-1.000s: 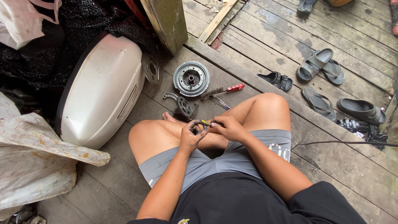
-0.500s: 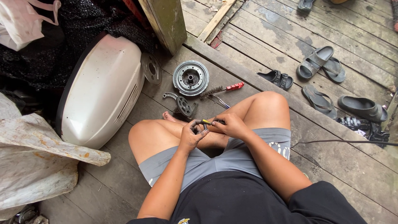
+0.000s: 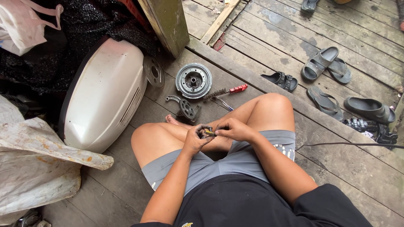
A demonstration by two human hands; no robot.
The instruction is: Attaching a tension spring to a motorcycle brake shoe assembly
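Yellow-tipped small part (image 3: pixel 209 132) pinched between both hands.

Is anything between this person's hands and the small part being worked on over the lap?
Nothing visible does. The left hand and right hand both close directly on the small dark part with a yellow tip, held above the crossed legs; what it is stays too small to tell.

A white engine cover (image 3: pixel 103 94) lies beside a round metal hub (image 3: pixel 193 80) and grey sandals (image 3: pixel 326 65).
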